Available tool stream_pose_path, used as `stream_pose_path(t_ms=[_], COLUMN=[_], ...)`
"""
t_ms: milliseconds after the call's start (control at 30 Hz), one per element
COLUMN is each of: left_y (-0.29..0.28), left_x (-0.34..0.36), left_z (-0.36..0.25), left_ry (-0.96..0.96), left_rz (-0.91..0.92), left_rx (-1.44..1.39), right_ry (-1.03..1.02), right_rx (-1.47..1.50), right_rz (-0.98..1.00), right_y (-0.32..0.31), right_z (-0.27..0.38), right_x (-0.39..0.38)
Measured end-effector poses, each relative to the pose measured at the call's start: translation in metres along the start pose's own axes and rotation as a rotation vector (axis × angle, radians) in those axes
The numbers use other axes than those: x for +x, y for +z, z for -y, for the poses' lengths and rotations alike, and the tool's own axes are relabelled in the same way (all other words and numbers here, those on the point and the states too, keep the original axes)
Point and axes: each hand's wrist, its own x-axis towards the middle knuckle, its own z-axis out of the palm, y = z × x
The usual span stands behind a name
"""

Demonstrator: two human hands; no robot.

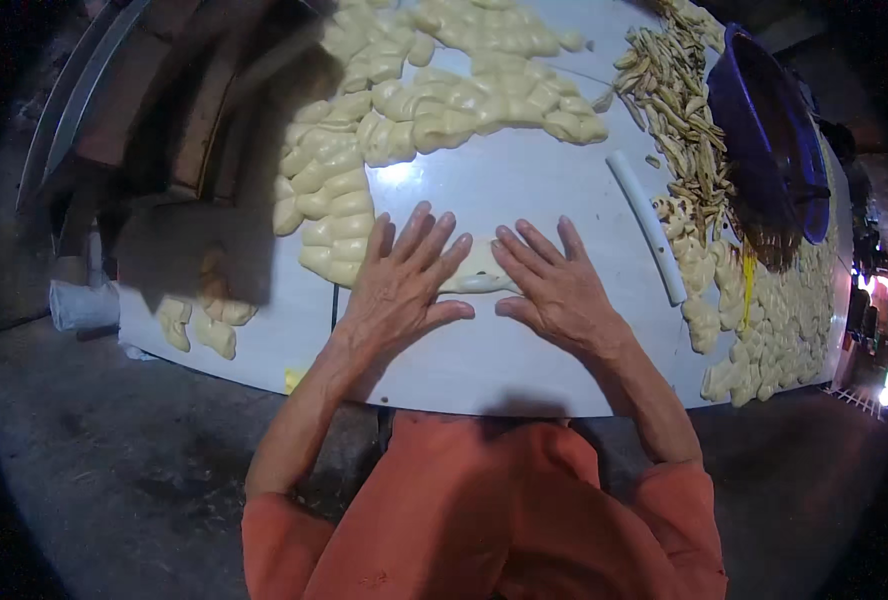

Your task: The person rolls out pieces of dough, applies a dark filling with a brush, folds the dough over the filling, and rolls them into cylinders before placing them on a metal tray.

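1. Left hand [401,283] and right hand [557,285] are lying flat, fingers spread, gripping nothing.
2. Both are pressing on a dough strip [476,276] on the white table [484,350], between them.
3. It is looking soft, light and easily torn; best rolled from its middle.
4. Dough pieces [329,215] are lying beyond.

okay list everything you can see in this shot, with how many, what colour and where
Dough rope: one, pale cream, under both hands at the table's near middle.
Dough pieces: many, pale yellow, in rows ahead and left of the hands; more at right.
Twisted strips: a heap, tan, far right.
Rod: one, white, right of the hands.
Basin: one, purple, far right edge.
Table: one, white.
Cloth roll: one, white, left, beside the table.
Left hand: flat, fingers spread.
Right hand: flat on the dough.
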Motion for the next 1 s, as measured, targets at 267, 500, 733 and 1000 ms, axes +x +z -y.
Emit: stream_pose_path(t_ms=[267, 500, 733, 1000], left_y=[-0.015, -0.004, -0.004, -0.005], left_x=[-0.002, -0.003, 0.0, 0.004], left_z=[-0.003, -0.005, -0.007, -0.011], left_ry=[-0.014, -0.016, -0.068, -0.059], left_rz=[-0.082, -0.386, -0.36, -0.385], left_rx=[0.015, -0.135, -0.118, -0.057], right_ry=[-0.036, 0.016, -0.061, -0.135], right_rx=[0.228, 0.206, 0.148, 0.099], right_rz=[-0.092, -0.266, -0.213, -0.285], right_y=[-0.013, -0.001, -0.001, 0.0], right_z=[-0.001, -0.005, -0.004, -0.01], right_x=[-0.004, 0.004, 0.011, 0.017])
